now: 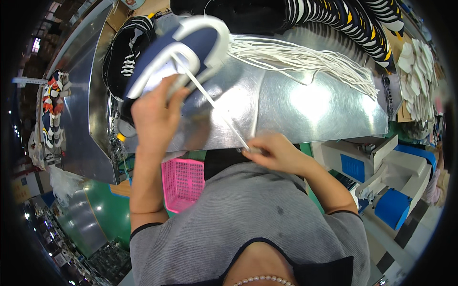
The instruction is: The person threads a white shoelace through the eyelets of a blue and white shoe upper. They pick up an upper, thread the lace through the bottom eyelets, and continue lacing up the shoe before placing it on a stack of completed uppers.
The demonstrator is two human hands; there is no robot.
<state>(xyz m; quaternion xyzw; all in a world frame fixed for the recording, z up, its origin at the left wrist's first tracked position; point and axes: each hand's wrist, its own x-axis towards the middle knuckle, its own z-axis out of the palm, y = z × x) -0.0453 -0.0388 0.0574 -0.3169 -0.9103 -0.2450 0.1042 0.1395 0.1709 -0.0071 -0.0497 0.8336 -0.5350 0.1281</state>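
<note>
My left hand [155, 112] grips a navy and white shoe upper [197, 46], held tilted above the metal table and slightly smeared by motion. One white shoelace [212, 101] runs from this upper down toward me, pulled straight. Its lower stretch is pinched in my right hand [274, 151], in front of the table's near edge. The lace's tail loops back up onto the table. Beyond lies a loose bundle of white shoelaces [300, 62]. Left of the upper sits a black shoe upper [128, 62] with white lacing.
The shiny metal table [286, 114] spans the front. Rows of black, white and yellow striped uppers [334, 21] stand at the back right, near stacked white pieces [416, 78]. A pink basket [183, 186] sits below the table edge, and white-grey bins [396, 178] at the right.
</note>
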